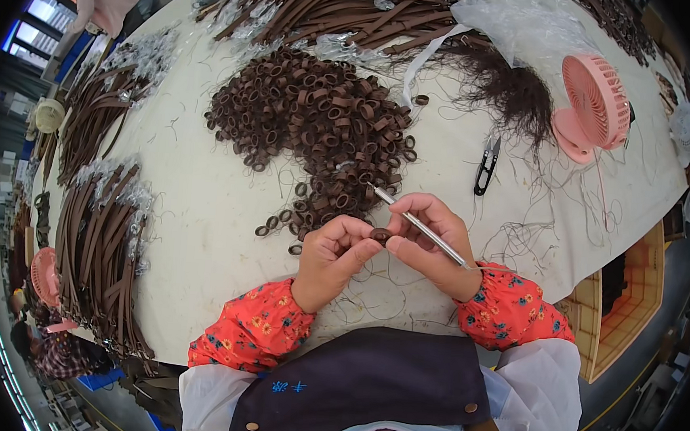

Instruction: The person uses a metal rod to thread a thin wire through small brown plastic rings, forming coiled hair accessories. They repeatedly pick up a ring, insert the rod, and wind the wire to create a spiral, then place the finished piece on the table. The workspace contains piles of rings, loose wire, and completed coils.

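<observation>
A small brown loop (381, 235) sits between the fingertips of the left hand (329, 260) and those of the right hand (440, 263), in the narrow space where the two nearly meet. Its oval outline looks longest from one hand toward the other; its exact tilt is too small to tell. A slim silver tool (425, 230) lies across the right hand, its long axis slanting from a far end, beyond the loop and toward the pile, back down to the right near the wrist. Which end is the working one cannot be told.

The left hand is curled, thumb and forefinger pinched on the loop. The right hand is bent around the tool, its thumb tip at the loop's other side.

No lettering can be made out on the loop or tool; small blue writing marks the dark apron (381, 380) below the hands.

The loop is dark brown with a hollow middle; the tool is straight, smooth and shiny.

Just beyond the left hand, a pile of similar loops (312, 116) spreads over the pale desk (190, 228). Beyond the right hand lie black-handled snips (484, 178), and farther off stands a pink fan (593, 105). Brown straps (99, 245) lie well left of the left hand.
</observation>
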Motion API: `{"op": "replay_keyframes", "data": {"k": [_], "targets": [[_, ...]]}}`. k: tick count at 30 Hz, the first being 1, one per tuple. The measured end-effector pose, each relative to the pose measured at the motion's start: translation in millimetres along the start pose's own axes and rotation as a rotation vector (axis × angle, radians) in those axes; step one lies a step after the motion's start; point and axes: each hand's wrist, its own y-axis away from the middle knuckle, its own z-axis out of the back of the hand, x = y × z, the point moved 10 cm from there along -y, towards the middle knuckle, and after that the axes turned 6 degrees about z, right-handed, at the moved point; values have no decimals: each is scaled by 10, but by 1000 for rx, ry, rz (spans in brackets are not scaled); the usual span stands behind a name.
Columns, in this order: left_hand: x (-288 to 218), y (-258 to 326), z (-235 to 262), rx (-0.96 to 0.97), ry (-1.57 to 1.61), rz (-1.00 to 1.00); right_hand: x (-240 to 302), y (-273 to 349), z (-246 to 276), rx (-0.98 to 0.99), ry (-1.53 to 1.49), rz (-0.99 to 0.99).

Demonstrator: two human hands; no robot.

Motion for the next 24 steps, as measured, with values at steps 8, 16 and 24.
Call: {"op": "replay_keyframes", "data": {"k": [8,16,24], "targets": [[-47,-10,100,-68,-61,5,353,37,125,-122,116,231],[-65,-21,99,-84,-104,-10,569,65,90,30,253,423],[-69,-11,77,-75,-151,-24,516,52,62,47,299,412]]}}
